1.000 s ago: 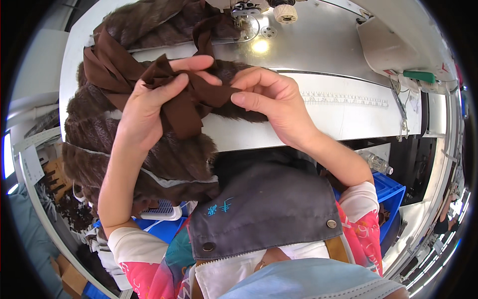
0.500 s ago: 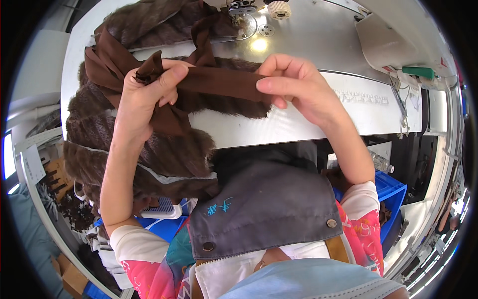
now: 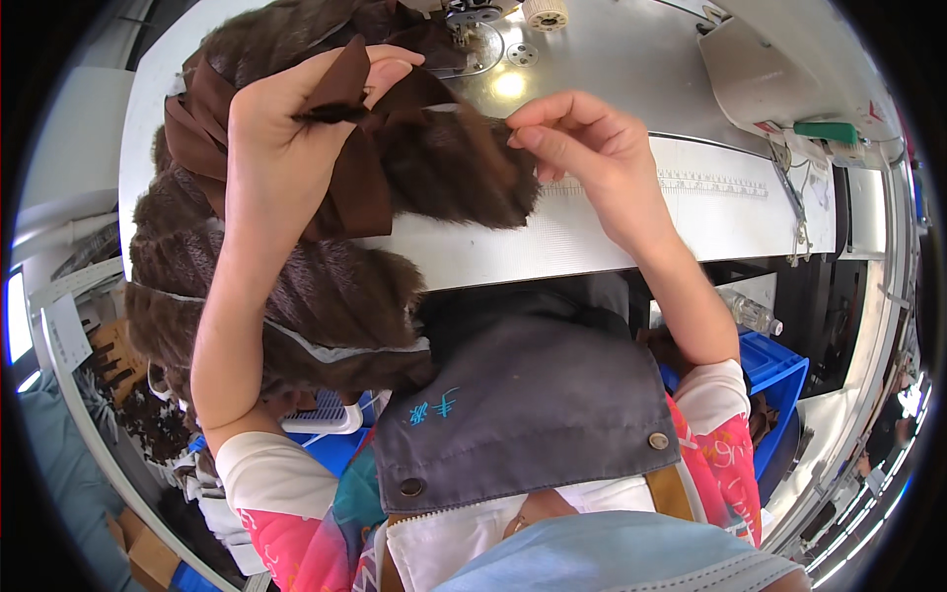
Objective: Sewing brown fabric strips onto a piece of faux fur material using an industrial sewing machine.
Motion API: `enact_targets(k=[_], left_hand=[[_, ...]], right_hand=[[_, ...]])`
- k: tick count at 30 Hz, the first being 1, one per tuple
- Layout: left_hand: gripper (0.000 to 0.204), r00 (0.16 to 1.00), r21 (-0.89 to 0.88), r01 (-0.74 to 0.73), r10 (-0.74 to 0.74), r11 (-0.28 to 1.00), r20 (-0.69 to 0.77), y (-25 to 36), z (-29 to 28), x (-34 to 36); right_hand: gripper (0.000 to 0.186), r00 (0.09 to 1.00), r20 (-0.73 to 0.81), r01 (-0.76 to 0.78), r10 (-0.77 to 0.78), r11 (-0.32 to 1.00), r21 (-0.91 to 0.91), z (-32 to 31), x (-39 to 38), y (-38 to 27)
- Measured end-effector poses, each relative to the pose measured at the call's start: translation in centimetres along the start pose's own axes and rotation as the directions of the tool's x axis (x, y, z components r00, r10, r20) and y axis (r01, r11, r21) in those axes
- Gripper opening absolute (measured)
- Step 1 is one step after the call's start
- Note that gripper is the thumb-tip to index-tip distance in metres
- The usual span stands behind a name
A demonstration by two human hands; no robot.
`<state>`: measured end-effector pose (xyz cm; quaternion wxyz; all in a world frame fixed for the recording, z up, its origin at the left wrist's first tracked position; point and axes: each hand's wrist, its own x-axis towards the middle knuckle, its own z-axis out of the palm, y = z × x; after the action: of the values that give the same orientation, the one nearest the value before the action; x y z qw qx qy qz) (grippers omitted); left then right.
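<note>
A dark brown fabric strip point(image 3: 350, 192) hangs in loops from my left hand point(image 3: 286, 138), whose fingers are closed on it. One folded end stands up past the knuckles. Beneath and around it lies a brown fur piece point(image 3: 454, 173) on the white sewing table point(image 3: 473, 259). My right hand point(image 3: 592, 148) is at the fur's right end, thumb and forefinger pinched together at its upper edge. A brown blur beside those fingertips hides what they hold, if anything. More fur point(image 3: 326, 286) drapes over the table's front edge by my left forearm.
The sewing machine's presser foot area point(image 3: 473, 20) is at the far edge, above a metal plate point(image 3: 612, 69). A printed ruler scale point(image 3: 710, 184) runs along the table at right, near metal tweezers point(image 3: 794, 202). Below stand a blue crate point(image 3: 779, 370) and a plastic bottle point(image 3: 750, 314).
My left hand has risen and turned away from me with the strip. The strip no longer stretches flat between both hands, exposing the fur. My right hand has shifted only slightly.
</note>
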<state>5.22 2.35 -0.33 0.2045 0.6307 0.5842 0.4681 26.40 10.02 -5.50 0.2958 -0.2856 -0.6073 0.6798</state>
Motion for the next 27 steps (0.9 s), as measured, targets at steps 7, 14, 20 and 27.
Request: enact_targets(k=[7, 14, 20, 27], left_hand=[[0.016, 0.989, -0.080, 0.140, -0.136, 0.987, 0.050, -1.1, 0.3, -0.1], [0.017, 0.990, -0.107, 0.139, -0.138, 0.985, 0.010, -1.9, 0.5, -0.8], [0.037, 0.923, -0.566, 0.256, -0.373, 0.783, -0.098, -2.1, -0.2, 0.0], [0.033, 0.839, -0.346, 0.427, -0.224, 0.835, 0.495, 1.5, -1.3, 1.3]], right_hand=[[0.053, 0.977, 0.204, -0.109, 0.064, 0.970, 0.217, -1.2, 0.6, 1.0], [0.029, 0.996, 0.041, -0.084, 0.078, 0.982, 0.169, -0.6, 0.1, 0.9], [0.015, 0.947, -0.082, 0.274, -0.311, 0.913, -0.303, -0.8, 0.1, 1.4], [0.032, 0.427, 0.408, 0.735, -0.807, 0.046, -0.677, -0.8, 1.7, -1.8]])
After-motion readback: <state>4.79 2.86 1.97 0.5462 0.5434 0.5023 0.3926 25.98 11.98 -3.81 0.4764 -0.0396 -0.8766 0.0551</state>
